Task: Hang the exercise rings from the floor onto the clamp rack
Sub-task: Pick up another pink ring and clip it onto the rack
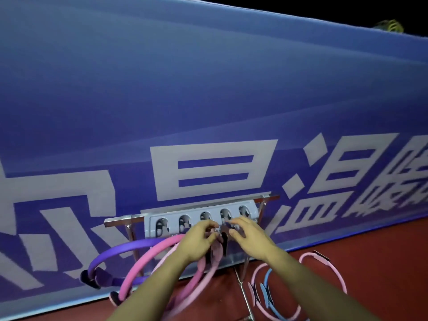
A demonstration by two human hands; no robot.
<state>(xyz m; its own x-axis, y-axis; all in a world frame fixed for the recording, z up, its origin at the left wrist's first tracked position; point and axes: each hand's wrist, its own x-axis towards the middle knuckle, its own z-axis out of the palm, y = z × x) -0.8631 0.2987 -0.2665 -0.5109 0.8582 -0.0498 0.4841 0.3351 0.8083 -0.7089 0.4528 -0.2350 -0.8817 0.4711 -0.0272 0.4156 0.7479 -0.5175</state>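
We see a blue banner point(208, 89) filling most of the view from 9 to 3 o'clock, large white characters point(213, 170) printed across its lower half, red floor point(382, 246) at 4 o'clock, a yellowish blurred object point(391, 25) at 1 o'clock

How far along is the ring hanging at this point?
Done: a purple ring and a bright pink ring hang from the clamp rack. In hand: both hands, left hand and right hand, work a pale pink ring at a clamp. Left: a blue ring and pink rings on the floor.
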